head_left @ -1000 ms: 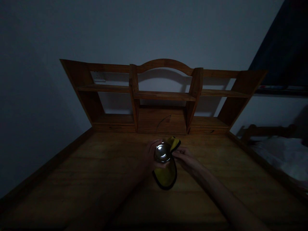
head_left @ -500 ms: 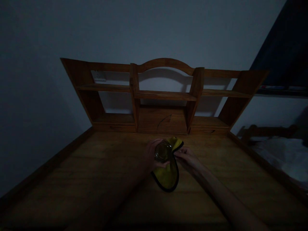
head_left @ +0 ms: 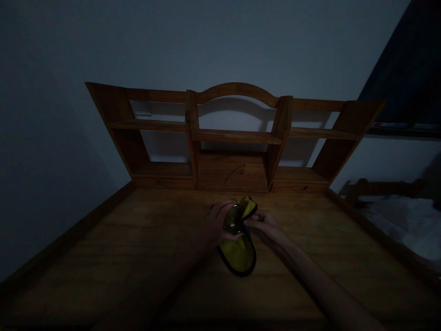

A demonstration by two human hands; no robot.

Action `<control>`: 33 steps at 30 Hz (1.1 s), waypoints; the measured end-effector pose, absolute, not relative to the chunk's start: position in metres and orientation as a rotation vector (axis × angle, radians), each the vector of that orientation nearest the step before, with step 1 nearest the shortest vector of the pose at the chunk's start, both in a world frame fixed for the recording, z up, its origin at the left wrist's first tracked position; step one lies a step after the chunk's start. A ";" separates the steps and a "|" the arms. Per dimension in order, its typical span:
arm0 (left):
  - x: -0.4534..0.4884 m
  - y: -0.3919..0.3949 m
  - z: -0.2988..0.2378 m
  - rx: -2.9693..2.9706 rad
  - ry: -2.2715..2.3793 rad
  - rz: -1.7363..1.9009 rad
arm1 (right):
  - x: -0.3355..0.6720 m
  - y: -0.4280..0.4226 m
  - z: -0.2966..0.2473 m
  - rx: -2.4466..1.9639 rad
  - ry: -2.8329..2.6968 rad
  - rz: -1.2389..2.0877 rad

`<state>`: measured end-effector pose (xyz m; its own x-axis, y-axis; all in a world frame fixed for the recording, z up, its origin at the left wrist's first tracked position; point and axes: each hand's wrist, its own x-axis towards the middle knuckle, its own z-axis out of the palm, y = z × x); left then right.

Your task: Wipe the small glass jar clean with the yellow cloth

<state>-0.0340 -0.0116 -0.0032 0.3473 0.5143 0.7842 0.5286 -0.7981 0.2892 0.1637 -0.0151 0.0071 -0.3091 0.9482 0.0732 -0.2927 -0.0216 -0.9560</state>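
In dim light, my left hand (head_left: 219, 222) is wrapped round a clear glass (head_left: 233, 221), its rounded end towards me. A yellow cloth (head_left: 239, 255) with a black edge hangs below and behind the glass. My right hand (head_left: 264, 225) pinches the cloth's upper part between thumb and fingers, just right of the glass, where a fold leans over the glass's right side. Part of the cloth is hidden behind the glass and my left hand.
Below my hands spreads a wooden desk top (head_left: 144, 239) with raised side edges. A wooden shelf unit (head_left: 237, 135) with small drawers stands along its back, against the wall. To the right, beyond the desk, lies white bedding (head_left: 403, 220).
The cloth fold at my right hand has shifted slightly left, over the right side of the glass. My right hand has moved left with it, and the glass has turned a little.
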 end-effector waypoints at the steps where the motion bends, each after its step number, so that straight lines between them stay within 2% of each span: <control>1: -0.033 -0.010 -0.004 -2.553 -0.996 -1.512 | 0.164 -0.015 0.006 -0.810 -1.221 1.540; 9: -0.032 -0.007 -0.003 -2.612 -1.100 -1.559 | 0.167 -0.008 -0.005 -0.940 -1.217 1.413; 22: -0.029 -0.014 -0.008 -2.832 -1.070 -1.375 | 0.170 -0.009 0.004 -0.940 -1.185 1.485; 33: -0.031 -0.014 -0.003 -2.835 -1.156 -1.425 | 0.170 -0.013 0.010 -0.801 -1.205 1.567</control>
